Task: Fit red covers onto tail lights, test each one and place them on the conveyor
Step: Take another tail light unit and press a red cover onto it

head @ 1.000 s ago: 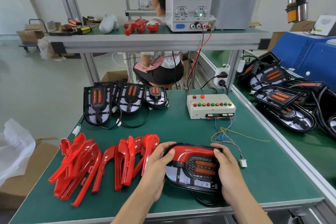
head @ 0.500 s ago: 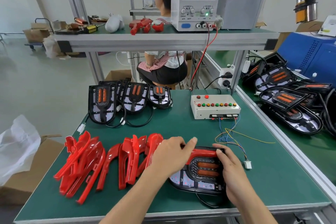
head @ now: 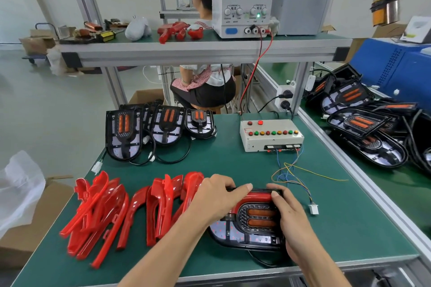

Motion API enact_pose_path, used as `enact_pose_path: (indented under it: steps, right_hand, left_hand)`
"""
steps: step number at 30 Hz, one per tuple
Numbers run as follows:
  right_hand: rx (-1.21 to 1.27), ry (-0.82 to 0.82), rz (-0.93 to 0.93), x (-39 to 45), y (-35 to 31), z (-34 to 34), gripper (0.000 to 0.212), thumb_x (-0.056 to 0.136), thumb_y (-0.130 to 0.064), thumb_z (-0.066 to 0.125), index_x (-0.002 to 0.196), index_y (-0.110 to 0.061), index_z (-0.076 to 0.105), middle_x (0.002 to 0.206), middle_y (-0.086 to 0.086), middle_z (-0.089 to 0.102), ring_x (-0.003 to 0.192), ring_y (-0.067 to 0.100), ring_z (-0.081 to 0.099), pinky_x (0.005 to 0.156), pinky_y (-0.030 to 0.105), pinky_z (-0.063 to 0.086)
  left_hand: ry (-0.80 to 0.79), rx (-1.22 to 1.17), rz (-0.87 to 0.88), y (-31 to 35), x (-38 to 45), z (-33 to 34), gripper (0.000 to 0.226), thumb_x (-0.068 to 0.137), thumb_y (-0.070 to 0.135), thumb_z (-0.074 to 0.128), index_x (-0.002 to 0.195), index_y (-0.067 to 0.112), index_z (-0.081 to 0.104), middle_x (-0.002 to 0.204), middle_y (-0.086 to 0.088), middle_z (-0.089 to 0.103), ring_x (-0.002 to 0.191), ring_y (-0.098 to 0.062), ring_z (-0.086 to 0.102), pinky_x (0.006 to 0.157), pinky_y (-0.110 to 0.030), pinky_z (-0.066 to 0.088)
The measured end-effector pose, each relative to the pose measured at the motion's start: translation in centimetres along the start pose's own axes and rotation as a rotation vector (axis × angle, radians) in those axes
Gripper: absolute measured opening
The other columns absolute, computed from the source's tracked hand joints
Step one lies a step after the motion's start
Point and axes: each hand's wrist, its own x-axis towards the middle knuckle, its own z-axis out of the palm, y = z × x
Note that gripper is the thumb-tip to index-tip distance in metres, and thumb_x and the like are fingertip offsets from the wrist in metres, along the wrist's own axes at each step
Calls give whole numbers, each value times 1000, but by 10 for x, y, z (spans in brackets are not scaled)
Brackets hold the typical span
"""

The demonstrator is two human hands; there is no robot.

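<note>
Two hands on tail light [head: 253,221], lower centre of worktop [head: 349,228] | left hand [head: 219,198] had shifted onto red cover [head: 256,196], fingers flat, pressing | right hand [head: 288,213] gripping edge | cover judged nearly seated; test pending.

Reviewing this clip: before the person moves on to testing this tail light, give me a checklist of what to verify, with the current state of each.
1. Red cover lies on the tail light along its top edge: ok.
2. Cover fully snapped in all round: cannot tell, hands hide its ends.
3. Left hand and right hand both press on the unit: ok.
4. Power supply on, reading 12.00 volts: ok.
5. White connector of the test box lies loose on the mat, not plugged in: not ok.
6. Tail light's own plug: cannot tell, out of sight.
</note>
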Motion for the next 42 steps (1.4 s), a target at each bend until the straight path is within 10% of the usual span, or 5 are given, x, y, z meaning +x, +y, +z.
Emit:
enact_pose_path:
  steps: [10, 20, 28, 42]
  right_hand:
    - [-30, 24, 0, -2, -4, 4, 23, 105, -20, 50, 98, -26, 70, 97, 15, 76, 86, 37, 75, 67, 46, 62]
    - [145, 109, 34, 1, -9, -2, 23, 105, -18, 48, 108, -8, 69, 100, 22, 76, 84, 33, 75, 61, 38, 61]
    - [200, 149, 52, -5, -6, 7, 22, 106, -19, 48, 113, -5, 63, 101, 24, 74, 84, 36, 74, 64, 42, 62]
    - [176, 133, 64, -4, -3, 7, 21, 107, -21, 46, 112, -10, 63, 98, 18, 76, 83, 34, 76, 63, 40, 61]
  left_hand:
    - [45, 70, -5, 5, -4, -5, 77, 89, 79, 44, 54, 11, 43, 44, 2, 40, 49, -21, 47, 57, -36, 45]
    - [-112, -489, -120, -13, -21, -16, 36, 90, 58, 68, 97, 23, 74, 90, 12, 78, 88, -5, 72, 80, -21, 54]
    - [-51, -1143, -431, 4, -29, 5, 20, 93, 26, 74, 108, 14, 71, 101, -7, 80, 91, -23, 77, 89, -40, 58]
    - [-33, -1107, -392, 2, -29, 3, 24, 95, 21, 71, 114, 6, 69, 102, -10, 79, 101, -30, 74, 99, -47, 54]
